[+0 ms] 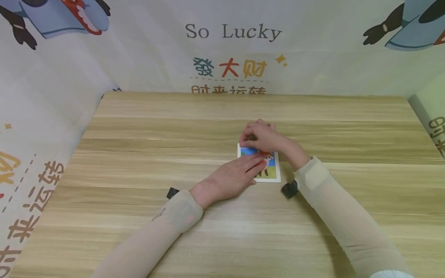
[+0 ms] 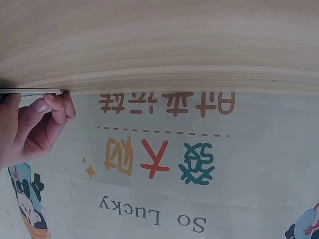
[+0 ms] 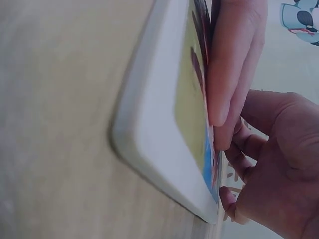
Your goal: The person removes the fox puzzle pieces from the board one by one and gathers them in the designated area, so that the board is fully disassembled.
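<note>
Head view, hands (image 1: 240, 173) on picture card (image 1: 271, 170), wooden table (image 1: 174, 127), printed backdrop (image 1: 229, 50)

A hand (image 2: 35, 124) with curled fingers touches a thin white board's edge (image 2: 32, 91) on the wooden table (image 2: 164, 45).

A pale wood-grain table (image 1: 146, 127) fills the middle of the view. Behind its far edge hangs a light backdrop (image 1: 149, 58) printed with "So Lucky" (image 1: 233, 31), coloured Chinese characters below that, and cartoon figures (image 1: 62, 15) at the upper corners, wrapping round the table's left and right sides
</note>
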A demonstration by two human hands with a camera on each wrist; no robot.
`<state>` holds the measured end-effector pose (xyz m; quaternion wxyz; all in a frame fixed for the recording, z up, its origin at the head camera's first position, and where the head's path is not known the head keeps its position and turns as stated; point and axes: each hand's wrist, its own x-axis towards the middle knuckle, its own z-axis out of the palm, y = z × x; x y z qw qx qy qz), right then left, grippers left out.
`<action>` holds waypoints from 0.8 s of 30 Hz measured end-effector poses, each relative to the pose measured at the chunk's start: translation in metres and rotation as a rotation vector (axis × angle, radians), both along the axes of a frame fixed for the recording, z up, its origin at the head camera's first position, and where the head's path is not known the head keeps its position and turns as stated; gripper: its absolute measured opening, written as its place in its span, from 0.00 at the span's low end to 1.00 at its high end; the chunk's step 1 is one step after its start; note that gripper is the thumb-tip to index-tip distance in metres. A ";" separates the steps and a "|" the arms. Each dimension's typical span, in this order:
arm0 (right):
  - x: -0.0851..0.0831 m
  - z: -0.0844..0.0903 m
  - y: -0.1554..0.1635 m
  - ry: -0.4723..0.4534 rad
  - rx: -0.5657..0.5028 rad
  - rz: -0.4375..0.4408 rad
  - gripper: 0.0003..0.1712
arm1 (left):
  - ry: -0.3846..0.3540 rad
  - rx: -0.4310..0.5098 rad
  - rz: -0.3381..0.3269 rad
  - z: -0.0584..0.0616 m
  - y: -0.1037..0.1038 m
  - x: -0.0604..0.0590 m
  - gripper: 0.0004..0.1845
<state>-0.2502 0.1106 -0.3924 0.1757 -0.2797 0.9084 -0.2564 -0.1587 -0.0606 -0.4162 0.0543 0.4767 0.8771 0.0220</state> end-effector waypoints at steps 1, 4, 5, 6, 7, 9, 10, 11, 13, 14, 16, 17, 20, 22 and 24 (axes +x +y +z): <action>0.000 0.000 0.000 -0.002 0.002 -0.001 0.07 | 0.001 -0.002 0.001 0.000 0.000 0.000 0.31; -0.001 0.000 -0.001 -0.006 0.010 0.002 0.07 | 0.003 -0.003 0.002 0.000 0.000 0.000 0.31; -0.001 0.000 0.000 -0.005 0.012 0.005 0.07 | 0.005 -0.002 0.001 0.001 0.000 0.000 0.31; -0.001 0.000 0.000 -0.006 0.013 0.006 0.07 | 0.007 -0.001 0.000 0.001 0.000 0.000 0.31; -0.002 0.000 0.000 -0.004 0.013 0.007 0.07 | 0.007 -0.001 -0.001 0.001 0.000 0.000 0.31; -0.002 -0.001 -0.001 -0.001 0.015 0.010 0.07 | 0.004 -0.003 -0.002 0.002 0.000 0.001 0.31; -0.002 -0.001 -0.001 0.002 0.015 0.011 0.07 | 0.003 -0.002 -0.003 0.002 0.000 0.001 0.31; -0.002 -0.001 -0.001 0.002 0.017 0.012 0.07 | 0.002 0.000 -0.005 0.002 0.000 0.001 0.31; -0.002 0.000 -0.001 0.004 0.023 0.014 0.07 | 0.004 0.001 -0.006 0.002 0.000 0.001 0.31; -0.002 0.000 -0.001 0.005 0.027 0.017 0.07 | 0.007 0.003 -0.009 0.002 0.000 0.001 0.31; -0.002 0.001 -0.001 0.005 0.035 0.020 0.08 | 0.018 0.010 -0.014 0.001 0.000 0.001 0.31; -0.001 0.002 -0.001 0.004 0.038 0.021 0.08 | 0.023 0.012 -0.015 0.001 0.000 0.001 0.31; -0.001 0.003 -0.001 -0.002 0.038 0.022 0.08 | 0.029 0.021 -0.018 -0.001 0.000 0.000 0.31; -0.001 0.003 -0.001 -0.007 0.032 0.024 0.08 | 0.026 0.024 -0.017 -0.001 0.000 0.000 0.31; -0.001 0.003 -0.001 -0.012 0.023 0.027 0.08 | 0.021 0.024 -0.013 -0.001 -0.001 0.000 0.31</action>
